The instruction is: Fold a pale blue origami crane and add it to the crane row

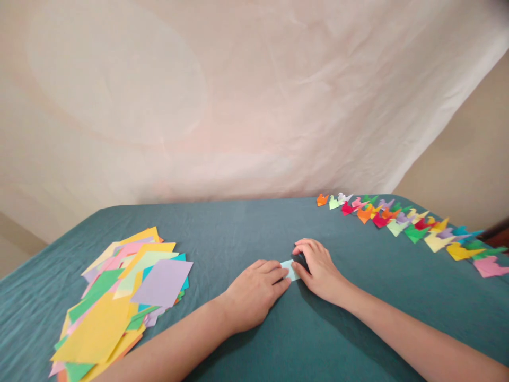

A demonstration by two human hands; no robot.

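Observation:
A small light blue piece of folded paper lies on the table between my two hands. My left hand rests on its left part, fingers close together and pressing it to the cloth. From the right, my right hand is curled, its thumb against the paper's right edge and its fingertips just beyond. A dark patch shows between that thumb and the fingers; whether it is shadow or an object I cannot tell. The fingers cover much of the paper, so its exact shape is hidden.
On the left lies a loose heap of coloured paper squares, in yellow, green, lilac and other colours. Several folded paper birds stand in rows along the right side. A dark green cloth covers the table, and a pale sheet hangs behind.

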